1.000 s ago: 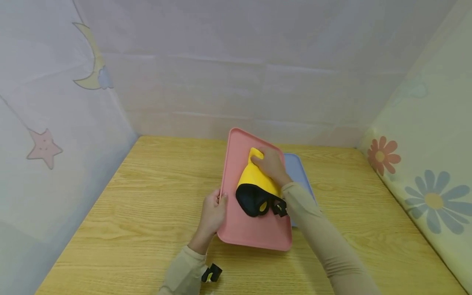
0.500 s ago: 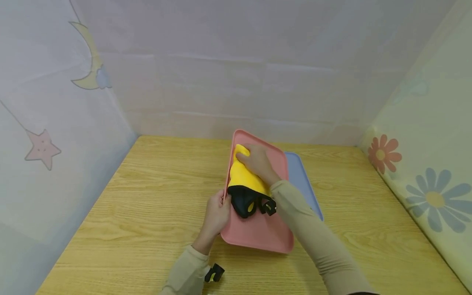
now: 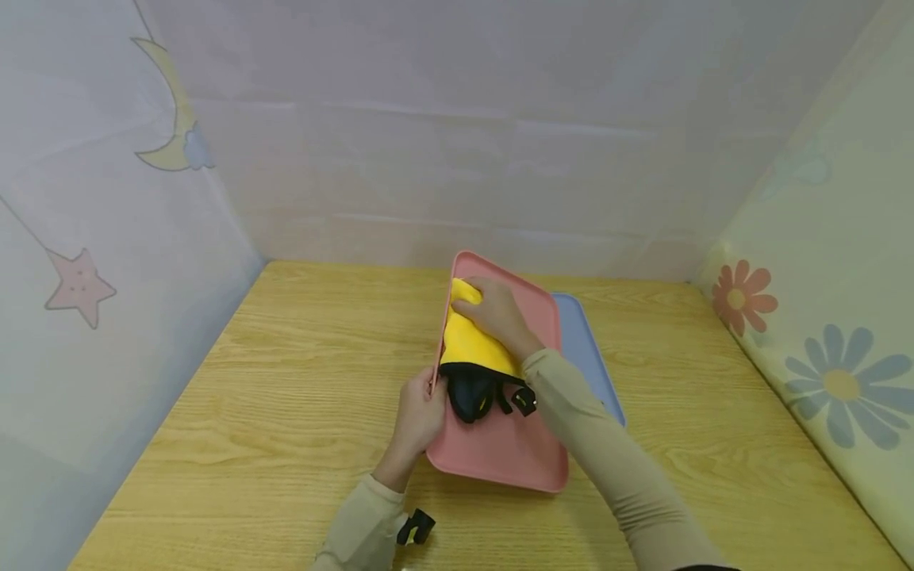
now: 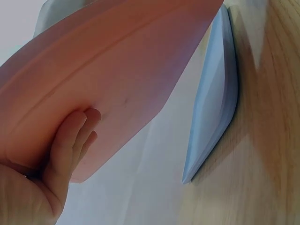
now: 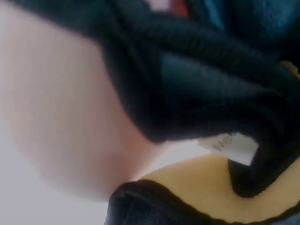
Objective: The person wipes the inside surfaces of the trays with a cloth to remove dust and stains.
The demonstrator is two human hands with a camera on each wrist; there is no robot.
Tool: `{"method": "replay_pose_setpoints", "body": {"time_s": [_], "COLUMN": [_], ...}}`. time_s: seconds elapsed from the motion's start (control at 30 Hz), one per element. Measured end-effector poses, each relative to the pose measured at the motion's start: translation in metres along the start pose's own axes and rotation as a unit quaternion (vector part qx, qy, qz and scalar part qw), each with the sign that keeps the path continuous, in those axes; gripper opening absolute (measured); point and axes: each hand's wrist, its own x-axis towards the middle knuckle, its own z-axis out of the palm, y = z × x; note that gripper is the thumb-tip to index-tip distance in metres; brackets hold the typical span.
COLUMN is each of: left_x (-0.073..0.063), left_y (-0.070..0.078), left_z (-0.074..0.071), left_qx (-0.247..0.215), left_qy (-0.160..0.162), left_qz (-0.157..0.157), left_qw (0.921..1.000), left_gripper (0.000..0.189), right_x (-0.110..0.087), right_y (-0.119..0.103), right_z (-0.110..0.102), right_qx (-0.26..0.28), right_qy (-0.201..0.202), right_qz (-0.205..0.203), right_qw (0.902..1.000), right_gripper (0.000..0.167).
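Note:
My left hand [image 3: 420,408] grips the left edge of a pink tray [image 3: 510,460], thumb on the front and fingers behind. The left wrist view shows those fingers [image 4: 70,136] against the tray's underside. The tray is held tilted, its inner face toward me. My right hand [image 3: 500,313] holds a yellow cloth [image 3: 474,341] with a dark reverse side and black edging against that face, along the left rim. Its lower part hangs in dark folds. Close up in the right wrist view, blurred cloth folds [image 5: 197,173] carry a small white label [image 5: 232,147].
A blue tray [image 3: 589,349] lies on the wooden table [image 3: 307,357] behind and right of the pink one, partly covered by it. Patterned sheets [image 3: 457,159] enclose the table at the back and both sides. A black clip [image 3: 416,527] sits at my left wrist.
My right hand has slid the cloth leftward across the pink tray to its left rim, with little movement in the last half second. The pink tray has shifted slightly right in my left hand.

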Motion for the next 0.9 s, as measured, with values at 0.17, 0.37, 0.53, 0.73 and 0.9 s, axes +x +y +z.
{"method": "replay_pose_setpoints", "body": {"time_s": [0.17,0.37,0.53,0.73,0.9], "left_x": [-0.001,-0.002,-0.002,-0.001,-0.001], "left_y": [0.003,0.005,0.007,0.010,0.012], "left_z": [-0.001,-0.003,-0.005,-0.007,-0.010], "left_qx": [-0.023,-0.028,-0.024,-0.029,-0.037], "left_qy": [0.001,-0.008,0.006,0.031,0.042], "left_qz": [-0.015,-0.027,-0.022,-0.036,-0.044], "left_qw": [0.9996,0.9992,0.9995,0.9984,0.9975], "left_gripper": [0.016,0.015,0.015,0.014,0.015], "right_x": [-0.001,-0.004,-0.005,-0.006,-0.009], "right_y": [0.003,0.009,0.018,0.030,0.035], "right_z": [-0.005,-0.011,-0.017,-0.025,-0.029], "right_qx": [-0.055,-0.118,-0.130,-0.181,-0.206], "right_qy": [-0.011,-0.027,-0.032,-0.042,-0.047], "right_qz": [0.000,0.021,0.014,0.012,0.032], "right_qw": [0.9984,0.9925,0.9909,0.9825,0.9768], "right_gripper": [0.030,0.041,0.040,0.038,0.041]}}
